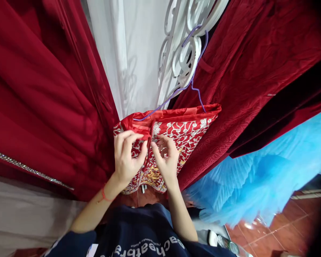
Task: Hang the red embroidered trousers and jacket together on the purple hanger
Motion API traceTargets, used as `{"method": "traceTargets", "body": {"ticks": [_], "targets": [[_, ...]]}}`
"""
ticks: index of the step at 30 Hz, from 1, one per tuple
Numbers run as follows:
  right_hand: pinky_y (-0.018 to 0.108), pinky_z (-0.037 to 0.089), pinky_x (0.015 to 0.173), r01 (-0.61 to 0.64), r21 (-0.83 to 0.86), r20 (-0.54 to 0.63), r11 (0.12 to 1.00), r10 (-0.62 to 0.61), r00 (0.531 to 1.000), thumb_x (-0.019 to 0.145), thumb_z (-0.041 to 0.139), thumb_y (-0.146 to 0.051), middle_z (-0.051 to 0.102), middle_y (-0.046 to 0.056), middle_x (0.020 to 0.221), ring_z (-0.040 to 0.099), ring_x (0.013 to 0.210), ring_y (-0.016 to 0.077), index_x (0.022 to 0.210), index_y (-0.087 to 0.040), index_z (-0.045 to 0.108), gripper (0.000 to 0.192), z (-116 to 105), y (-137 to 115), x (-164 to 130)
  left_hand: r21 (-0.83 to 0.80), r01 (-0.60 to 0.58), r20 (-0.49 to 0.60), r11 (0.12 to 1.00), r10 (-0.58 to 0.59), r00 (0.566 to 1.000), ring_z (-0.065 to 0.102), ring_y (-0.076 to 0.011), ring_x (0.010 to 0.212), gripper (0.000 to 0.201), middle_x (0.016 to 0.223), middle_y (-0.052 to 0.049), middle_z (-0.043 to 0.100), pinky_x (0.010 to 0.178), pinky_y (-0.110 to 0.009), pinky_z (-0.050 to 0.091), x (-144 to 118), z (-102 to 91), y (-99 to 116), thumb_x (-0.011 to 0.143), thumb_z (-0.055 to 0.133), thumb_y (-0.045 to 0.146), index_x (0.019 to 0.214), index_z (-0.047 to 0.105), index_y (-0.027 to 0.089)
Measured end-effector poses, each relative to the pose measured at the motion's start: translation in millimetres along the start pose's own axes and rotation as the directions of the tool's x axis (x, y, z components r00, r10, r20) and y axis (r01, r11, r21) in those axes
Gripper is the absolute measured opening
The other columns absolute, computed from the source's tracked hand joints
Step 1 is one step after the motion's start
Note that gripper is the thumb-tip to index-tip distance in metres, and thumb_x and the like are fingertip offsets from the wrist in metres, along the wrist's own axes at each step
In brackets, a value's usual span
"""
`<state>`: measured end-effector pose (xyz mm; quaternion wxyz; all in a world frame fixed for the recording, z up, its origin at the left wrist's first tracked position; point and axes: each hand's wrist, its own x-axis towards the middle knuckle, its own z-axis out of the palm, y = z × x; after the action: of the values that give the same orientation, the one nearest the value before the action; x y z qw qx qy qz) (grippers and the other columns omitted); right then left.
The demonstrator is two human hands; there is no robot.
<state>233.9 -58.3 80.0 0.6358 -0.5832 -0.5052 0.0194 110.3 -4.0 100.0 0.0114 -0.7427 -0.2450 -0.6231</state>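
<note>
A red strapless bodice (182, 137) with silver and gold embroidery hangs in front of me. A purple wire hanger (168, 100) holds it up, with its ends inside the top edge. My left hand (128, 153) pinches the red edge of the bodice's opening between thumb and fingers. Close beside it, my right hand (166, 160) has its thumb and bent fingers closed on the facing edge of the same opening. The fastening between the two edges is too small to make out. Part of the bodice's lower front is hidden behind my hands.
The hanger hooks onto a white scrollwork frame (188, 67). Dark red drapes (42, 89) hang on the left, and patterned red fabric (246, 71) on the right. Fluffy blue feathers (256, 178) spread low at right, above the tiled floor (289, 221). A clear bottle (227, 244) lies near my side.
</note>
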Motion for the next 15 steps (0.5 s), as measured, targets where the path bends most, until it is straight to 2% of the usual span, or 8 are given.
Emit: {"method": "traceTargets", "body": {"ticks": [2,4,7,10,13,14,15], "targets": [[0.027,0.047,0.062,-0.043,0.097,0.011,0.994,0.042,0.999,0.089,0.066,-0.036,0.059,0.0,0.086,0.054,0.068,0.0117,0.113,-0.022,0.061,0.028,10.0,3.3,3.7,0.007,0.014,-0.075,1.0,-0.013,0.997,0.062,-0.0211,0.101,0.022,0.105,-0.009,0.063,0.089,-0.037,0.054,-24.3,0.9,3.1,0.086,0.066,0.013,0.107,0.061,0.018],[0.025,0.042,0.057,-0.057,0.128,0.006,0.99,0.057,0.998,0.086,0.069,-0.034,0.055,-0.003,0.079,0.049,0.062,0.0103,0.108,-0.022,0.061,0.027,20.4,4.4,10.3,-0.054,0.055,-0.07,0.997,-0.058,0.996,0.063,-0.0212,0.103,0.023,0.107,-0.01,0.064,0.085,-0.035,0.056,-36.5,2.4,4.2,0.088,0.062,0.013,0.111,0.059,0.018],[0.026,0.039,0.058,-0.054,0.071,0.0,0.996,0.054,0.999,0.084,0.066,-0.026,0.047,-0.007,0.067,0.043,0.058,0.0103,0.096,-0.022,0.059,0.015,28.8,1.1,18.8,-0.198,0.228,0.084,0.953,-0.216,0.973,0.065,-0.0194,0.102,0.023,0.111,-0.011,0.065,0.078,-0.03,0.057,-36.4,2.4,1.0,0.093,0.056,0.018,0.116,0.056,0.018],[0.029,0.042,0.065,0.023,-0.012,-0.048,1.0,-0.024,0.999,0.086,0.061,-0.022,0.052,-0.003,0.075,0.047,0.066,0.0126,0.093,-0.022,0.061,0.007,20.9,-9.6,16.2,-0.239,0.358,0.26,0.903,-0.295,0.919,0.067,-0.0195,0.105,0.027,0.116,-0.012,0.067,0.088,-0.033,0.057,-30.3,-0.3,-3.0,0.094,0.053,0.022,0.121,0.053,0.018],[0.033,0.046,0.077,0.124,-0.096,-0.155,0.988,-0.138,0.978,0.088,0.058,-0.019,0.058,0.003,0.092,0.055,0.084,0.0169,0.095,-0.022,0.062,0.01,0.2,-27.7,2.2,-0.333,0.378,0.42,0.864,-0.223,0.88,0.064,-0.0226,0.116,0.039,0.124,-0.014,0.066,0.103,-0.039,0.053,-30.5,-1.1,0.4,0.09,0.055,0.021,0.129,0.05,0.019],[0.033,0.046,0.078,0.128,-0.086,-0.144,0.988,-0.139,0.98,0.088,0.057,-0.016,0.059,0.003,0.093,0.055,0.085,0.0172,0.096,-0.022,0.062,0.011,-7.7,-34.5,-3.7,-0.388,0.378,0.462,0.84,-0.178,0.869,0.062,-0.0244,0.121,0.047,0.128,-0.015,0.064,0.105,-0.041,0.051,-32.4,-0.6,3.7,0.088,0.058,0.022,0.134,0.047,0.019],[0.032,0.046,0.078,0.116,-0.053,-0.083,0.992,-0.12,0.989,0.089,0.056,-0.015,0.06,0.003,0.092,0.056,0.084,0.0168,0.095,-0.023,0.061,0.011,-15.6,-41.2,-9.6,-0.445,0.385,0.507,0.808,-0.127,0.853,0.061,-0.0263,0.123,0.054,0.131,-0.016,0.063,0.105,-0.042,0.052,-35.0,0.1,7.6,0.086,0.061,0.024,0.137,0.046,0.019]]}}
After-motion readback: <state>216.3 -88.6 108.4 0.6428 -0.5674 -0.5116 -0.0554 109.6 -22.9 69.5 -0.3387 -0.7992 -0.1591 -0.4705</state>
